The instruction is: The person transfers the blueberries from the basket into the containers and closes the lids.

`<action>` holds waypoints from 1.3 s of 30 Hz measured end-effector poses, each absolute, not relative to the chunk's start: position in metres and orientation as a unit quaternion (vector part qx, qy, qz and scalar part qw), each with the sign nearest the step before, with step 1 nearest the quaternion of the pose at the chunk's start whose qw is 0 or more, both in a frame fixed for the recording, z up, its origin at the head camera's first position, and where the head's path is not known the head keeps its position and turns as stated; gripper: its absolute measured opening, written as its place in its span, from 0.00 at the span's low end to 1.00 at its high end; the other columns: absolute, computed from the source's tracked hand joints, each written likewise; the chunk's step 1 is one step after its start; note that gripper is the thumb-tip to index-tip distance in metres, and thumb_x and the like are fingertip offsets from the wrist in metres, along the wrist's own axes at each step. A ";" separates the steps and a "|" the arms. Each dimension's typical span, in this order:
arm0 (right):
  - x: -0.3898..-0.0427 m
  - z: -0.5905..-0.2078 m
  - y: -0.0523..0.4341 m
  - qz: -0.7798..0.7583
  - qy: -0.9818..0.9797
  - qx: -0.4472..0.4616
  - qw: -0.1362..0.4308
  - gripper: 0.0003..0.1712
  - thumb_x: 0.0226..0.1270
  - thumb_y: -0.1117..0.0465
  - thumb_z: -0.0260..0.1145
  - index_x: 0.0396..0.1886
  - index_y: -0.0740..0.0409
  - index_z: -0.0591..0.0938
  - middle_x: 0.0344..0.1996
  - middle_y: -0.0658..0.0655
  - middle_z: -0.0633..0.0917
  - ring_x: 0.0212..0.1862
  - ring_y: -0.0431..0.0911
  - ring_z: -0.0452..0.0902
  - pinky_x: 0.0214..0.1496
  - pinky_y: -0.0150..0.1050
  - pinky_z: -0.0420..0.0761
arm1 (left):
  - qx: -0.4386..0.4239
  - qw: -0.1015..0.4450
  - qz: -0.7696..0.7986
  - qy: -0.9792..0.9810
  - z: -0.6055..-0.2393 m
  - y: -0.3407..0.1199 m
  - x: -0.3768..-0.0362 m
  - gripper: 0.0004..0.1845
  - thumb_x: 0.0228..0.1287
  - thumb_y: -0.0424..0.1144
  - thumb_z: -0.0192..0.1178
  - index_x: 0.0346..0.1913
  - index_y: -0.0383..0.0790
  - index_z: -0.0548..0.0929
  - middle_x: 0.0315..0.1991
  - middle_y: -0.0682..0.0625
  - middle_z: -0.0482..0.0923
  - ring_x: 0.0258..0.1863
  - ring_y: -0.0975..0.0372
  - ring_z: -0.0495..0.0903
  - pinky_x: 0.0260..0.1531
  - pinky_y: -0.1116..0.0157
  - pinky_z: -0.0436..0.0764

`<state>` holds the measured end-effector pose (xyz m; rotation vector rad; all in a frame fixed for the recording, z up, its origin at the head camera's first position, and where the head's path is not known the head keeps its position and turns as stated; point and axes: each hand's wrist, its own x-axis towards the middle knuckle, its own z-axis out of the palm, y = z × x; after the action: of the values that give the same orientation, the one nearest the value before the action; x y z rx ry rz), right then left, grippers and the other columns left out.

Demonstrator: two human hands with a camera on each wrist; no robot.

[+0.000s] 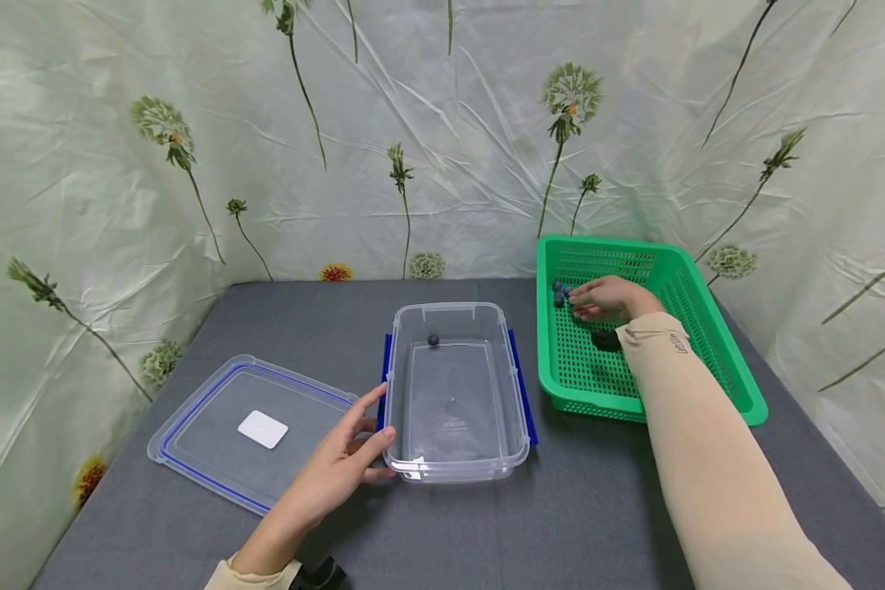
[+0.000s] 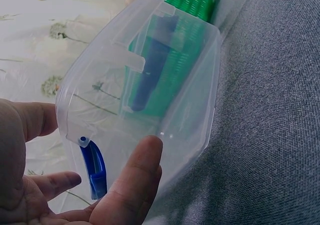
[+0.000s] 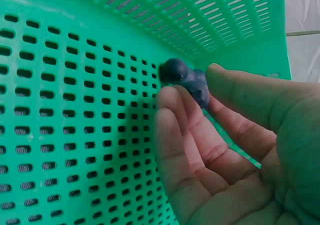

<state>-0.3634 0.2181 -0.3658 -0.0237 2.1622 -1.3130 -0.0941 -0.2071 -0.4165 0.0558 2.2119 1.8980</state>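
Note:
A clear plastic container (image 1: pixel 453 410) with blue side latches stands mid-table, one blueberry (image 1: pixel 433 339) lying at its far end. My left hand (image 1: pixel 383 412) rests against its near left corner with straight fingers; in the left wrist view the thumb (image 2: pixel 140 175) lies on the container (image 2: pixel 175 85) wall beside a blue latch (image 2: pixel 95 167). My right hand (image 1: pixel 574 300) reaches into the green basket (image 1: pixel 597 406) at the right. There its thumb and fingers (image 3: pixel 175 120) pinch a blueberry (image 3: pixel 198 91), with another blueberry (image 3: pixel 174 70) just beyond.
The container's clear lid (image 1: pixel 221 410), blue-edged with a white label, lies flat to the left on the grey table (image 1: pixel 575 516). A dark object (image 1: pixel 606 340) sits in the basket under my right wrist. Flower-printed sheeting backs the table on three sides.

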 end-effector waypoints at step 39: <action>-0.348 -0.327 0.194 -0.531 0.808 -0.078 0.242 0.29 0.87 0.62 0.57 0.78 0.73 0.66 0.39 0.47 0.88 0.41 0.36 0.87 0.50 0.31 0.89 | 0.013 0.112 0.650 0.752 -0.416 -0.207 -0.094 0.35 0.83 0.41 0.60 0.85 0.57 0.59 0.64 0.28 0.73 0.54 0.48 0.86 0.46 0.54 0.95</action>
<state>-0.3484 0.1936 -0.3272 -0.2136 2.2104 -1.4521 -0.0936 -0.2066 -0.4157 0.0393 2.2062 1.9067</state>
